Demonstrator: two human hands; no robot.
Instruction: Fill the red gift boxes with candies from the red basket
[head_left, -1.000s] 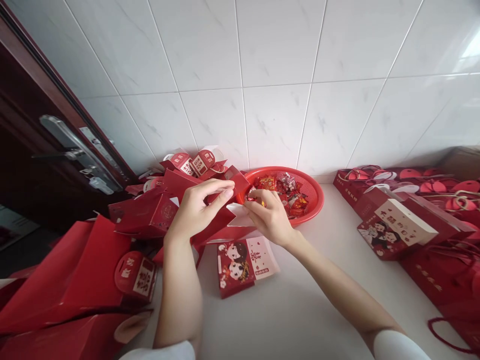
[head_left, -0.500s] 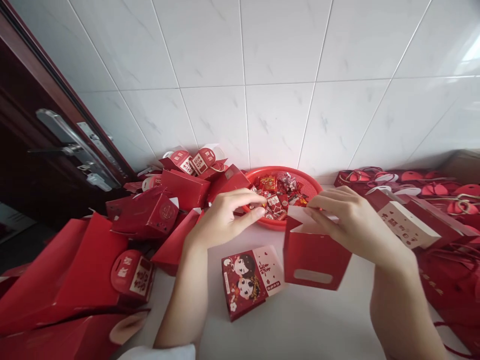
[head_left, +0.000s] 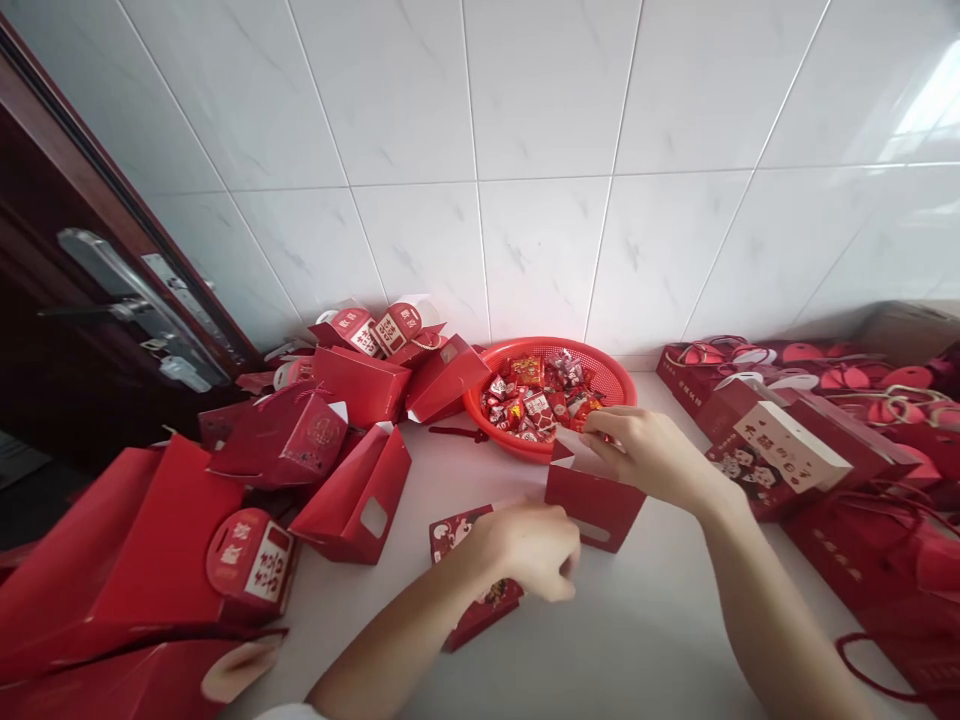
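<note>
Your right hand (head_left: pixel 652 455) pinched the rim of a red box (head_left: pixel 592 507), right of frame centre: open-topped, white inside, pale strip low. Your left hand (head_left: pixel 531 550) curled over a printed box (head_left: pixel 487 612); I couldn't tell whether its grip held anything. Bare counter (head_left: pixel 615 640) spread lower centre; a basket (head_left: pixel 620 376) hemmed the red box's far side.

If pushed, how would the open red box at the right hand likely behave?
The open red box looks like thin card, so it's probably light and easily dented. Its straight edges suggest some stiffness. On the smooth-looking tabletop, it would likely slide.
</note>
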